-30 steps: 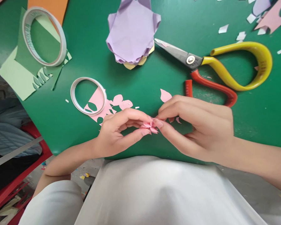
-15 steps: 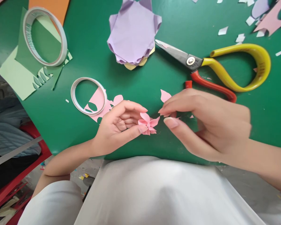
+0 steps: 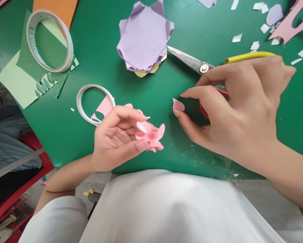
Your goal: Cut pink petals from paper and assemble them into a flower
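A pink paper flower (image 3: pixel 151 135) is pinched between the thumb and fingers of my left hand (image 3: pixel 116 140), above the near part of the table. My right hand (image 3: pixel 242 104) reaches down beside a loose pink paper petal (image 3: pixel 179 105) lying on the table. Its thumb tip touches the petal's lower edge while the index finger stays apart above it, so the hand is open. Scissors (image 3: pixel 188 61) with yellow and red handles lie partly hidden under my right hand.
On the green table (image 3: pixel 146 91), a purple paper piece (image 3: pixel 146 37) sits behind my hands. Tape rolls (image 3: pixel 70 50) lie left, over green paper (image 3: pixel 17 81) and a pink cutout (image 3: pixel 104 107). White scraps (image 3: pixel 237 38) and pink paper (image 3: pixel 290 25) lie at the far right.
My right hand has moved up and away from the flower, its thumb and index spreading around the loose petal. My left hand has shifted slightly left with the flower, which is tilted differently.
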Tool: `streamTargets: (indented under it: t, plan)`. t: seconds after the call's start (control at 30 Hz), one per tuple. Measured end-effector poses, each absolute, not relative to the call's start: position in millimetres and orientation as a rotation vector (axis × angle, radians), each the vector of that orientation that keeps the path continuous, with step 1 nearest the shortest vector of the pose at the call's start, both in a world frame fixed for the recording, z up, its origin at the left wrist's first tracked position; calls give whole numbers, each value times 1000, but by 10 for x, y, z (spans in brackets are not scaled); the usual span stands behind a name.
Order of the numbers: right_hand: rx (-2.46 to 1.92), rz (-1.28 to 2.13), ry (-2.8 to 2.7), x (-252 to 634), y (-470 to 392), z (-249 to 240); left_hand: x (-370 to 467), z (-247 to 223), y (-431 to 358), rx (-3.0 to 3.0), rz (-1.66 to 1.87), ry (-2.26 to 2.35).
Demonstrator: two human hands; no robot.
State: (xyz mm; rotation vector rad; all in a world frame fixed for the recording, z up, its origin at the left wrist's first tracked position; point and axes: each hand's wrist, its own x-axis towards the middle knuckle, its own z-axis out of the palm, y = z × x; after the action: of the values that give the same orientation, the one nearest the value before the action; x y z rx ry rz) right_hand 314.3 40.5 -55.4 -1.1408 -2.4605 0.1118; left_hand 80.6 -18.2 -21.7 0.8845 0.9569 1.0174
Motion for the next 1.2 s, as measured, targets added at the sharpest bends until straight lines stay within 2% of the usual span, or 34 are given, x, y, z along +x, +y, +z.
streamTargets:
  t: [0.27,0.43,0.73,0.9,1.03,1.2]
  plan:
    - [-907,139,-2434,3067,381,-537,581,-150,-11,821,1062,837]
    - [-798,287,-2420,2992,331,-488,539,-152,31,793,999,826]
    - [-705,1312,-2061,2920,129,-346,805,-209,-149,522,812,352]
    - [-673,1652,-1831,2865,107,-280,797,-275,-222,502,801,313]
    - [-652,1668,-1840,2887,117,-267,760,-272,-267,587,685,415]
    - [-611,1343,-1962,2975,134,-308,846,-250,-299,1022,775,652]
